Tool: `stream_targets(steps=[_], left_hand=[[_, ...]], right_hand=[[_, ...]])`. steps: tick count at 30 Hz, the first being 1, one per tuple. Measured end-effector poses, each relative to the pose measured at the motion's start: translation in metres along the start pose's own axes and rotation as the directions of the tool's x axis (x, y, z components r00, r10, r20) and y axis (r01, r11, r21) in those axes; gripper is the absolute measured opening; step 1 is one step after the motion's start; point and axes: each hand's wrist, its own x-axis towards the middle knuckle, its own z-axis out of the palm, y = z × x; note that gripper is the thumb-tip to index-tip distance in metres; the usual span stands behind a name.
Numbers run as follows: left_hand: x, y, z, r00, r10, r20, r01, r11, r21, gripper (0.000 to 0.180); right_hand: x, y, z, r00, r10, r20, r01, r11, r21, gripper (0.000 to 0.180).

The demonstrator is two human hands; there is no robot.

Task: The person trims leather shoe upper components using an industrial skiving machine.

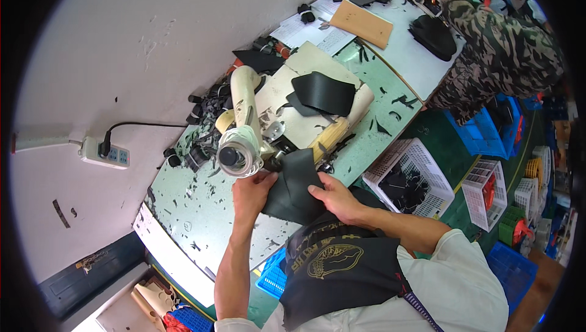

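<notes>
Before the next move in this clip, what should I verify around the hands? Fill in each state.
1. Left hand on the dark sheet: ok, holding its left edge.
2. Right hand on the sheet: ok, holding its right edge, thumb on top.
3. Table free of scraps: not ok, dark bits are scattered over it.
4. Black pieces away from the hands: ok, they lie on the cream machine.
5. Machine switched off: cannot tell; no indicator is readable.
</notes>
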Motion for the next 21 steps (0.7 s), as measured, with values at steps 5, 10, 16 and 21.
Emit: stream_targets(steps=[5, 10, 16, 21], left_hand=[[-0.002, -0.032, 0.008, 0.999, -0.02, 0.025, 0.03, 0.872, -0.489, 0.024], [0.0, 0.001, 0.004, 0.998, -0.001, -0.064, -0.001, 0.999, -0.035, 0.025], [-0.003, -0.022, 0.009, 0.998, 0.009, -0.055, -0.022, 0.969, -0.247, 0.019], [0.001, -0.003, 0.017, 0.992, -0.123, -0.03, 0.105, 0.932, -0.346, 0.024]], right_hand=[[-0.002, 0.002, -0.001, 0.999, -0.031, -0.008, 0.031, 0.996, 0.086, 0.031], [-0.007, -0.009, 0.002, 0.999, 0.004, -0.033, -0.002, 0.999, 0.049, 0.029], [-0.004, -0.004, -0.001, 0.999, 0.016, -0.034, -0.017, 1.0, -0.014, 0.027], [-0.004, -0.004, -0.003, 1.0, -0.013, 0.012, 0.01, 0.984, 0.176, 0.037]])
